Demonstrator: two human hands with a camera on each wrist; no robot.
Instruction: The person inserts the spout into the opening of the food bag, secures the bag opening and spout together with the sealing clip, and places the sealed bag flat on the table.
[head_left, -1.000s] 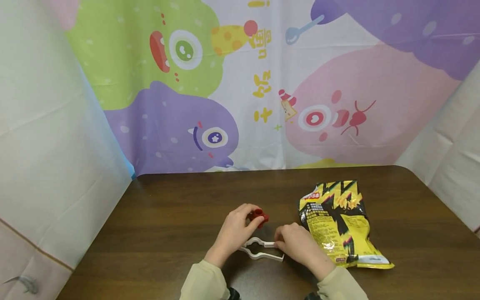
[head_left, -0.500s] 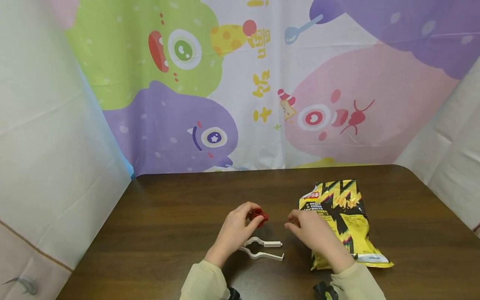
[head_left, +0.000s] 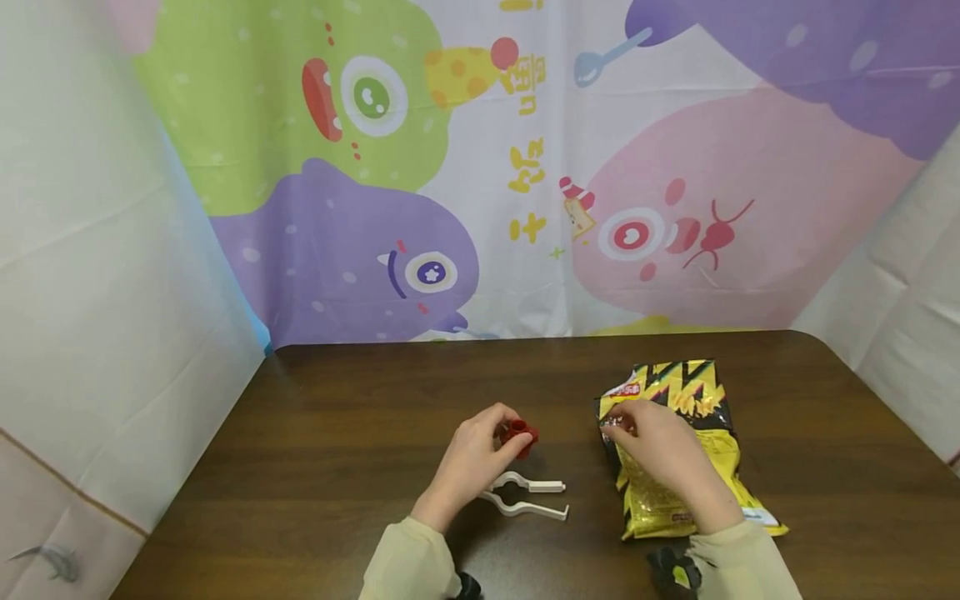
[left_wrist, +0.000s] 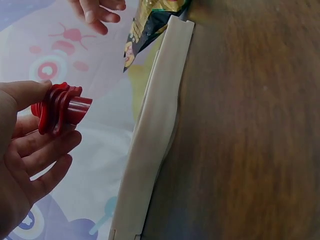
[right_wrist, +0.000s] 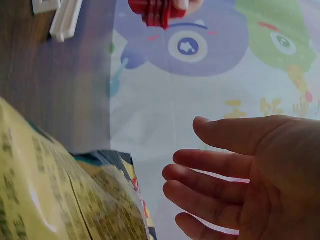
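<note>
My left hand (head_left: pixel 468 450) pinches a small red plastic cap with a short spout (left_wrist: pixel 61 109) between thumb and fingers, raised above the table. Just below that hand, a white bag clip (head_left: pixel 546 487) lies with its two arms spread apart; its left end is hidden behind the hand. My right hand (head_left: pixel 666 446) hovers over a yellow and black snack bag (head_left: pixel 716 458) at the right. Nothing is in its fingers, which hang loosely bent with the thumb apart in the right wrist view. The bag lies flat, partly covered by that hand and forearm.
The dark wooden table (head_left: pixel 337 433) stretches out around the hands. A cartoon-printed cloth (head_left: pixel 517 292) hangs along its back edge, and pale cloth walls (head_left: pixel 112 250) stand on either side. Dark bands (head_left: pixel 675 571) sit at the wrists.
My right hand has let go of the white clip's arm and moved right, up over the snack bag. The left hand stays in place with the red cap.
</note>
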